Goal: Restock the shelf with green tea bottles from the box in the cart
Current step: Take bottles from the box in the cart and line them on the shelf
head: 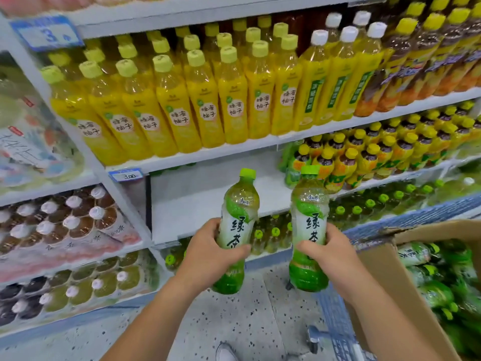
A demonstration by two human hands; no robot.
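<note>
My left hand grips one green tea bottle round its middle, upright and leaning slightly right. A second green tea bottle stands upright in the grip of my right hand. Both bottles have green caps and white-green labels. They are held in front of a bare white stretch of shelf. The cardboard box sits at the lower right, open, with several more green tea bottles lying inside. Under the box, the blue cart frame shows.
Yellow citrus drink bottles fill the shelf above. Small yellow-capped bottles crowd the right part of the same shelf level. More green-capped bottles stand on the shelf below. Shrink-wrapped packs fill the left bay. Speckled floor lies underfoot.
</note>
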